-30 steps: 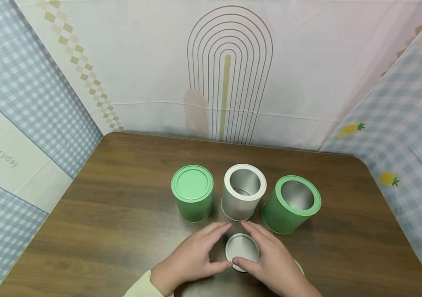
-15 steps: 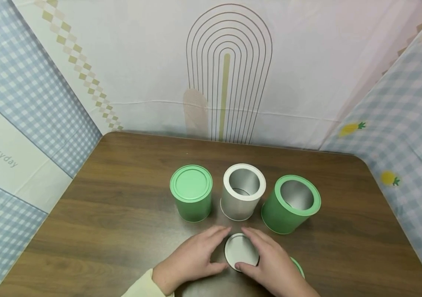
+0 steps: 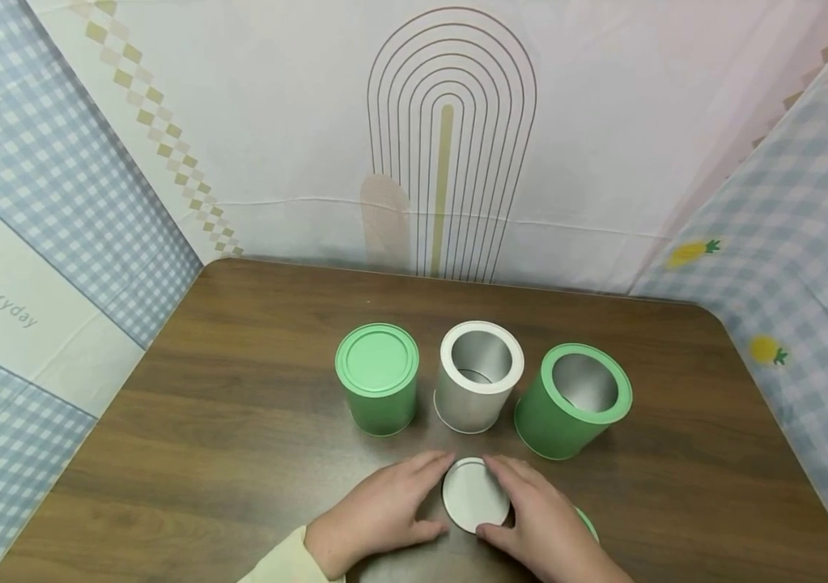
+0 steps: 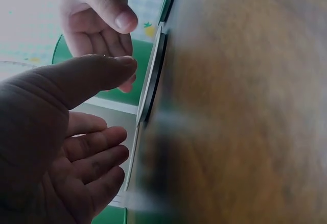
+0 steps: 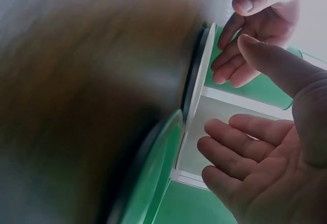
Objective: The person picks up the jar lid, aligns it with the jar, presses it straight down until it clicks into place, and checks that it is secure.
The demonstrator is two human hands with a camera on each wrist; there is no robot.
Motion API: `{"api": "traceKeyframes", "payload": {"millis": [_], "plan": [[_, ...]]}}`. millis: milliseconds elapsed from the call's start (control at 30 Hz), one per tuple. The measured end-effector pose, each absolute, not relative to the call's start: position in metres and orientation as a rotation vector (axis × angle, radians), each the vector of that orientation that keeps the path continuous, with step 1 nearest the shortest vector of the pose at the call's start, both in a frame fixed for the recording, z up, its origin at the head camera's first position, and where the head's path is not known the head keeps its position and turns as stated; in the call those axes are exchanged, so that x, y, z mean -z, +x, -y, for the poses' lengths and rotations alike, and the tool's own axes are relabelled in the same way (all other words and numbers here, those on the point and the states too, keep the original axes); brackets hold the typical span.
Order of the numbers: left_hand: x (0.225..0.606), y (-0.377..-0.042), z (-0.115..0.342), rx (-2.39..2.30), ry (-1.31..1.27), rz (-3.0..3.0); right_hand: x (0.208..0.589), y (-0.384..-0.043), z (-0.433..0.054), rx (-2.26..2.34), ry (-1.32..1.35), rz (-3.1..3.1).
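A round white lid [image 3: 473, 495] lies flat on the table. My left hand [image 3: 384, 506] is on its left side and my right hand [image 3: 541, 518] on its right, both with loosely bent fingers and spread thumbs. In the left wrist view, my left hand [image 4: 76, 132] stands apart from the lid [image 4: 149, 81], holding nothing. From the right wrist, my right hand [image 5: 265, 152] likewise holds nothing beside the lid [image 5: 199, 71]; whether a fingertip grazes its edge I cannot tell. Beyond them stands an open white can [image 3: 466, 409].
Left of the white can is a green can [image 3: 379, 413] with its lid on; to its right stands a green can [image 3: 555, 425] without one. A green lid [image 3: 587, 523] lies partly hidden behind my right hand. Patterned cloths [image 3: 297, 121] hang around the brown table [image 3: 239, 389].
Both hands have drawn slightly nearer to me, and their thumbs have moved farther apart. More of the white lid shows between them. The cans and lids have stayed in place.
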State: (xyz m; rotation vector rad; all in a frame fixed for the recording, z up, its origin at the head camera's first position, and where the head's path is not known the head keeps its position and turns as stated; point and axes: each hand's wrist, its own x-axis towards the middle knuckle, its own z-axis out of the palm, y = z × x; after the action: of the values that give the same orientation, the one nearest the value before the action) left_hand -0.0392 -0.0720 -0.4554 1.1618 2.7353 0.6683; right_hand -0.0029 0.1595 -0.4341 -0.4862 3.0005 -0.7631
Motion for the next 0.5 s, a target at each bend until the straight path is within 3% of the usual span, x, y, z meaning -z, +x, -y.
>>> {"api": "traceKeyframes", "payload": {"millis": [500], "plan": [[0.4613, -0.0461, 0.0656, -0.677, 1.199, -2.722, 0.4418, -0.0074, -0.1681, 0.681, -0.489, -2.928]]}}
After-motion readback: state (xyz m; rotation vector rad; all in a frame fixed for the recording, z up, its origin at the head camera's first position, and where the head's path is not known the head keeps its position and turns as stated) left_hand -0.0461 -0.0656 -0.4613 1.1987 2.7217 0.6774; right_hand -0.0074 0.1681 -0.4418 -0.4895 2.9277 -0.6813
